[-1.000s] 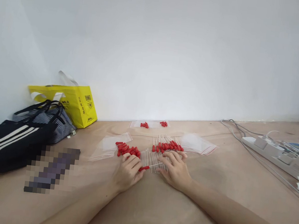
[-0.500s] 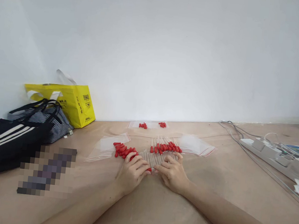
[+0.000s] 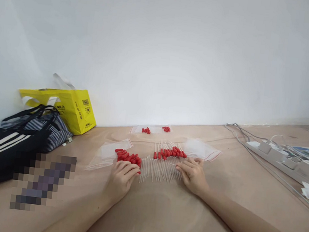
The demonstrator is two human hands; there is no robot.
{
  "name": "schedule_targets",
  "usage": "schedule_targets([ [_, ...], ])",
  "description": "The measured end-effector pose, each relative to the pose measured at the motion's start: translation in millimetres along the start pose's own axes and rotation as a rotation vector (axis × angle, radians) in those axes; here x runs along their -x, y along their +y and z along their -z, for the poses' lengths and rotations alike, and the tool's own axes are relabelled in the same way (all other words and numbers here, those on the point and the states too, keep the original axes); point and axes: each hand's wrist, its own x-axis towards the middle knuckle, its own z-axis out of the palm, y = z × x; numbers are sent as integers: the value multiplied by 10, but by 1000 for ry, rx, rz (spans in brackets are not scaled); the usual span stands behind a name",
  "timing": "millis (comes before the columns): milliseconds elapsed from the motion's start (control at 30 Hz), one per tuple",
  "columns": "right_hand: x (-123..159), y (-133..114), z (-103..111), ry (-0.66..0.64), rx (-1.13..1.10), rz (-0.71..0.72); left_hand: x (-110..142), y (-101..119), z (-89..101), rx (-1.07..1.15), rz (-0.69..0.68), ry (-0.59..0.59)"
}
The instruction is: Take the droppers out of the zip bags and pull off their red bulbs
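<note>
A row of thin clear tubes (image 3: 157, 169) lies on the tan surface between my hands. My left hand (image 3: 122, 175) rests at the row's left end, its fingers curled down against a pile of loose red caps (image 3: 127, 156); a bit of red shows by its fingertips. At the right end of the row, my right hand (image 3: 192, 173) has its fingers pinched together on the tip of one clear tube. Behind the row lie several tubes with red caps on them (image 3: 170, 152).
Clear zip bags lie at left (image 3: 108, 151) and right (image 3: 202, 149), and a further bag with red caps (image 3: 154, 130) lies by the wall. A yellow bag (image 3: 68, 108) and dark striped bags (image 3: 8, 149) sit at far left. A power strip with cables (image 3: 286, 160) is at right.
My hands have drawn apart, the left one to the left and the right one to the right. The red-capped tube that stuck out from my left hand is no longer seen there.
</note>
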Motion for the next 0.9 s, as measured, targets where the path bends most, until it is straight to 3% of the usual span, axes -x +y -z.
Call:
schedule_targets([
  [167,-12,114,-36,-11,-47,-192,-2,-35,-75,112,77,86],
  [267,-12,165,-55,-61,-18,-284,-1,-132,-80,99,195,139],
  [400,3,202,-94,-113,53,-316,-1,-319,12,89,384,114],
  [533,8,231,-177,-95,83,-306,-43,-522,112,170,635,63],
  [633,-1,254,-235,-78,64,-295,-105,-699,134,163,747,-34],
  [767,-25,246,-282,-59,23,-289,-233,-913,85,70,757,-225],
  [900,-44,205,-277,-60,-7,-285,-379,-1006,-2,68,733,-344],
])
